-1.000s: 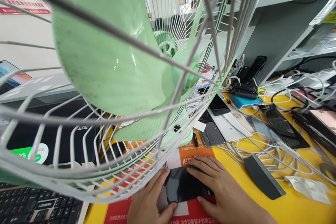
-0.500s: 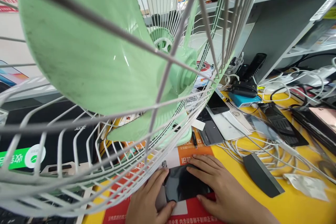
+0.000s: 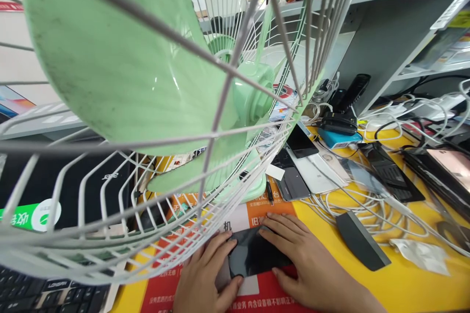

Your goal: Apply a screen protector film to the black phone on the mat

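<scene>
A smartphone (image 3: 257,253) with a dark, glossy screen lies lengthwise on a red and orange printed mat (image 3: 167,283). My left hand (image 3: 201,271) grips its left end, thumb at the near edge and fingers at the far one. A greyish strip shows at that end; I cannot tell whether it is part of the phone or a film. Around the right end, my right hand (image 3: 306,257) has its fingers over the far edge and its thumb by the near edge. The phone's underside is hidden.
A green fan (image 3: 147,83) with a wire cage fills the upper left, close to the camera. Beyond the mat lie several phones (image 3: 293,178), white cables (image 3: 330,205) and a dark curved block (image 3: 362,242). A keyboard (image 3: 55,293) sits at lower left.
The view has shifted slightly, so more of the keyboard shows at lower left. Both hands keep their places on the smartphone.
</scene>
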Demonstrator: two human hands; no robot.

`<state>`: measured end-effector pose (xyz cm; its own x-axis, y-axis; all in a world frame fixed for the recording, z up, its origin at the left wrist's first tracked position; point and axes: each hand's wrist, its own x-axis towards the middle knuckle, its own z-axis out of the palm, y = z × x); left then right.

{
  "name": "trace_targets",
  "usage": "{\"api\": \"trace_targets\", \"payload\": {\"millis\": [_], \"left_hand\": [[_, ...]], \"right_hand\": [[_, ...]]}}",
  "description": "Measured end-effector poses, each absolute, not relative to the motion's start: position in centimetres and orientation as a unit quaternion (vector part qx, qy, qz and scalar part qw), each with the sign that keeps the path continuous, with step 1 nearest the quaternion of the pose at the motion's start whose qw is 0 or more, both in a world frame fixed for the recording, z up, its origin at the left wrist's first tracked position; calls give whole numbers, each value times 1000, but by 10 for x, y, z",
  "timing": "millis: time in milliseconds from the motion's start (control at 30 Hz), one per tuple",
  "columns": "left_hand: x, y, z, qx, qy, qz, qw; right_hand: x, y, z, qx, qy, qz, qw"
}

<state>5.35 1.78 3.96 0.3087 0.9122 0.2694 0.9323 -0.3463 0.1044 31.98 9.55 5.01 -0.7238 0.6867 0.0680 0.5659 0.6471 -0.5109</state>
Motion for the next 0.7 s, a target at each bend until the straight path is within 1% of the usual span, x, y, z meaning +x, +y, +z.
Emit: {"api": "trace_targets", "payload": {"millis": [133,233,433,533,600,700], "left_hand": [[55,18,43,-812,-564,-142,49],[54,17,43,-813,-563,-142,54],[53,19,42,-817,-556,-149,46],[53,21,41,-819,-547,-158,63],[53,22,41,-820,-543,-162,76],[52,22,40,-823,-537,-163,88]], "right_hand": [[322,92,52,-337,-912,195,128],[317,83,52,-330,-923,143,137],[293,58,26,-272,-941,11,203],[297,55,21,-289,-933,-16,212],[308,57,27,-311,-928,-31,204],[331,61,42,-352,-911,-83,200]]}}
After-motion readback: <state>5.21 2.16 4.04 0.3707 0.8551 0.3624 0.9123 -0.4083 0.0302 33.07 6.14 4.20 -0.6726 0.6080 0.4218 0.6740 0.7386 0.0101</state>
